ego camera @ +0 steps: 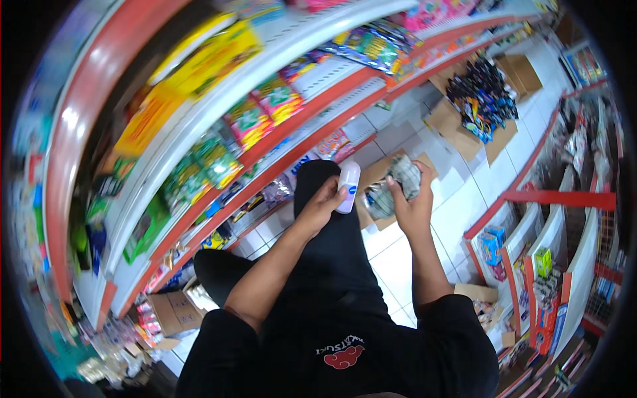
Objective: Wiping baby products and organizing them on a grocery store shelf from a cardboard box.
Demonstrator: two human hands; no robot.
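Observation:
My left hand grips a pale lilac roll-on deodorant bottle with a rounded cap and a small blue mark, held upright above my dark-clad knee. In my right hand is a crumpled grey-green checked cloth, pinched between thumb and fingers, its lower part hanging down. Below the cloth an open cardboard box stands on the white tiled floor; part of its contents is hidden by the cloth.
Tiered shelves with red edges curve along my left, carrying green snack packets and yellow packs. Ahead, an open carton overflows with dark sachets. Another shelf rack stands to my right. Behind on the left sits a brown carton.

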